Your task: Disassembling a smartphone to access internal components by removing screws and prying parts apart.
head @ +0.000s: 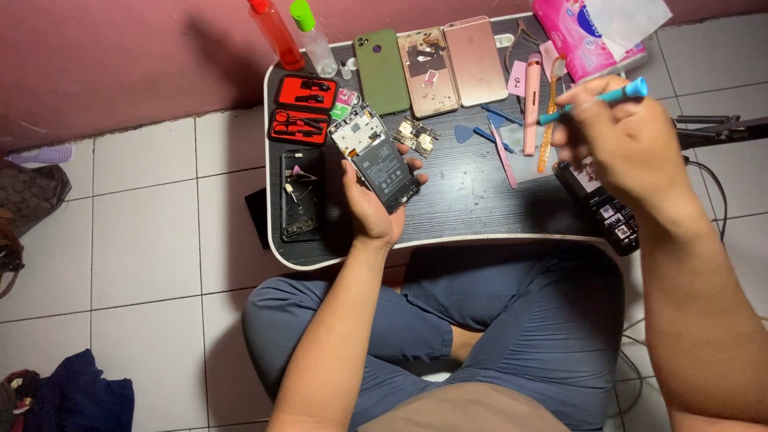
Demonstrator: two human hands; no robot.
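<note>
Black opened phone (382,164) sits tilted, internals up for access, in the left hand (373,210) grip, fingers wrapped round its lower end just above the tabletop (464,200); right hand (620,144), right of the phone, grip closed on teal tool (596,100).

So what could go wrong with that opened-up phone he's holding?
The left hand holds the opened phone by its lower end only, above the small table; it might slip and drop. The blue tool in the right hand could scratch the bare insides. The loose circuit board nearby could get knocked off.
</note>
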